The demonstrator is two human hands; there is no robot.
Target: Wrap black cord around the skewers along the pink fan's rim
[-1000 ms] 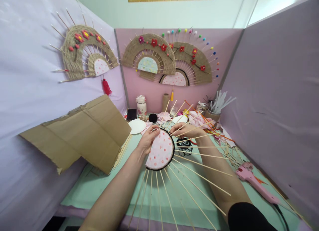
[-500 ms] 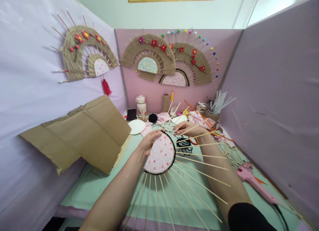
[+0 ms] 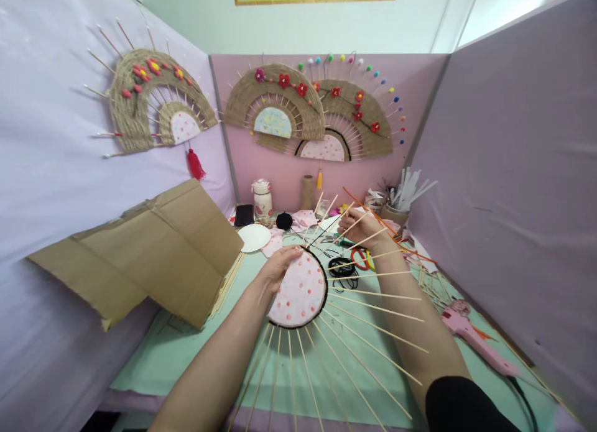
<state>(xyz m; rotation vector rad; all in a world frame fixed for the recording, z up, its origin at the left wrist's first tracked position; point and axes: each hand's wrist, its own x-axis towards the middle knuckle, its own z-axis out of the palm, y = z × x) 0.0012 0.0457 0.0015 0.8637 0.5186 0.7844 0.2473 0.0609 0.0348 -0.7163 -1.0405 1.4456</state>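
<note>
— What does the left hand [image 3: 278, 265] hold?
— The pink dotted disc [image 3: 299, 290], by its top edge. Thin sticks [image 3: 373, 332] poke out all round it, above the green table [image 3: 186, 351].
— And the right hand [image 3: 361, 225]?
— It is farther back, by the scissors [image 3: 359, 256]. I cannot tell if it holds anything.
— Anything else?
— A pink glue gun [image 3: 471, 332] lies at the right.

Two bare forearms, left hand [image 3: 278, 267] and right hand [image 3: 360, 225] without gloves, rings or a watch, wrists uncovered, short plain nails on the fingers [image 3: 293, 252], a black sleeve [image 3: 459, 404] covering the right upper arm near the elbow, left arm unsleeved as far as shown
</note>
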